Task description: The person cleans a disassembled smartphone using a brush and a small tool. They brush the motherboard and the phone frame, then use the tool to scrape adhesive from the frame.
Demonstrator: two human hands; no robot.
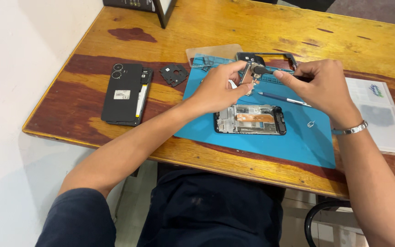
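Opened phone (250, 120) lies just below both hands; blue tool (283, 99) right of it, cover (123, 93) far left. Bare mat (298, 146) below-right.

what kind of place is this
Probably a phone repair bench. An opened phone lies on a blue work mat on a wooden table, its back cover set aside. The left hand holds a small part; the right hand holds a tool to it.
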